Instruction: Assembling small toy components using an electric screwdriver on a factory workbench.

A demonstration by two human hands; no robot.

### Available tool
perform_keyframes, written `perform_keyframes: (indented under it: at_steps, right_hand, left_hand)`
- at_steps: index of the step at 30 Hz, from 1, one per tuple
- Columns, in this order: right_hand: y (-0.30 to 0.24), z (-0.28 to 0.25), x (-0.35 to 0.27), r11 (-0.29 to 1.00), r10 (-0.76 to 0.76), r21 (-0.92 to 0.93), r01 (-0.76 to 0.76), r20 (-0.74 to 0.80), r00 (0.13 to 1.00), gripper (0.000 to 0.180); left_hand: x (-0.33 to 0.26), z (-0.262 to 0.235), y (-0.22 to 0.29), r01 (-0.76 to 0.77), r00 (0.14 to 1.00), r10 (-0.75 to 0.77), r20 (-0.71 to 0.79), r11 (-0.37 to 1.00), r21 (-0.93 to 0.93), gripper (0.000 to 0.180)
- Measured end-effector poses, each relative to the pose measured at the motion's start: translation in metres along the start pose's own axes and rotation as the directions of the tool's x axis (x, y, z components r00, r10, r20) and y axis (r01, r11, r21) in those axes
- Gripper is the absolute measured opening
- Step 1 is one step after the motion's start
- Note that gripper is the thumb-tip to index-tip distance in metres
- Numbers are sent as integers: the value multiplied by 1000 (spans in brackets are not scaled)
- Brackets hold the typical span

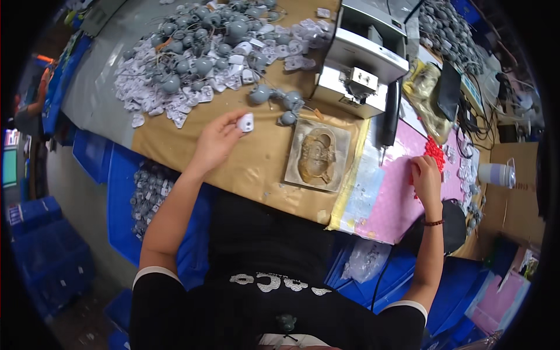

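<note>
The left hand (214, 144) pinches a white piece (246, 123) jutting from its fingers (231, 118) as the right hand (428, 178), grip unclear, curls beside red pieces (434, 150).

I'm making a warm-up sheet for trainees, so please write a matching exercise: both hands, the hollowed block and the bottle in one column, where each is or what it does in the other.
Column one
1. left hand
2. right hand
3. hollowed block
4. bottle

Column two
A. lying on the brown sheet
B. at the small red pieces
C. toward the picture's right rim
D. holding a small white piece

Pairs: 1-D, 2-B, 3-A, 4-C
</note>
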State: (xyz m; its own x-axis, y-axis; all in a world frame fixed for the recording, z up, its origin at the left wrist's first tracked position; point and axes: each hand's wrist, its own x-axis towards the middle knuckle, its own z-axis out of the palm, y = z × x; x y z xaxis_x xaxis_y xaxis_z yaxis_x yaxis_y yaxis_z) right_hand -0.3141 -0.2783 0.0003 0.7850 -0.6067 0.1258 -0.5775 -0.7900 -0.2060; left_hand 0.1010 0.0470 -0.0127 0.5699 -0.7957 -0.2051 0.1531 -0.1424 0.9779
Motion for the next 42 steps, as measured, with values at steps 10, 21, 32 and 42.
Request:
perform_keyframes:
  at_steps: [10, 21, 32, 42]
  right_hand:
    - [-49, -5, 13, 881, 157, 458, -116, -51, 986, 9]
    - [-98, 33, 29, 586, 121, 797, -148, 94, 988, 10]
    - [-165, 21, 50, 508, 8, 853, 117, -140, 990, 11]
    - [-197, 50, 68, 727, -513, 257, 636, -412, 753, 20]
  left_hand:
    - [-17, 12, 22, -448, 875, 401, 270, 462, 766, 41]
    - [6, 13, 28, -508, 861, 268, 432, 417, 754, 34]
    - [2, 112, 38, -652, 756, 378, 534, 499, 571, 31]
    - [18, 93, 40, -614, 781, 489, 388, 488, 621, 34]
